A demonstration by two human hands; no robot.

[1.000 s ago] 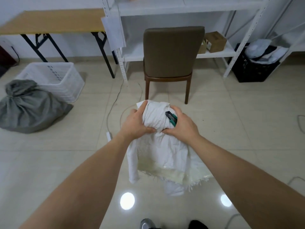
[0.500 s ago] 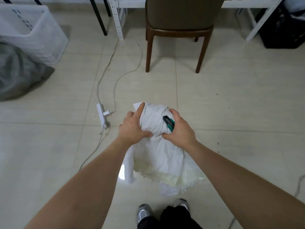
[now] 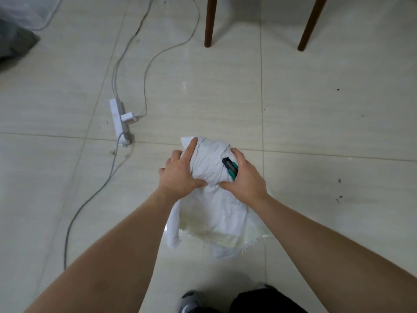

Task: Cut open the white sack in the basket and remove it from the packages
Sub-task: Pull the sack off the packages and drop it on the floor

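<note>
- Crumpled white woven sack (image 3: 216, 199): held up in the air over the pale glossy tiled floor (image 3: 316, 132), in front of the person, bunched into a wad at the top. Lower part hangs loose; a frayed cut edge with a yellowish translucent liner shows at the bottom.
- Left hand (image 3: 180, 175): grips the left side of the bunched top. Thumb pressed into the cloth at the pinch point, index finger stretched up along the sack, remaining fingers curled round behind it.
- Right hand (image 3: 244, 177): grips the right side of the wad, fingers curled over the top, thumb meeting the cloth close to the left thumb. The same hand also holds a green-and-black utility knife (image 3: 230, 167), lying between palm and sack with its black end pointing up-left. Cannot tell whether a blade is out.
- Both bare forearms reach in from the bottom corners of the view.
- On the floor, left of the sack and apart from it: white power strip (image 3: 119, 120) with a white plug adapter in it, grey cables (image 3: 144, 64) trailing off.
- Top of view: two dark brown wooden chair legs (image 3: 208, 21).
- Top-left corner: part of a grey bag (image 3: 15, 44).
- Bottom edge: a grey shoe (image 3: 189, 301) and dark trouser fabric.
</note>
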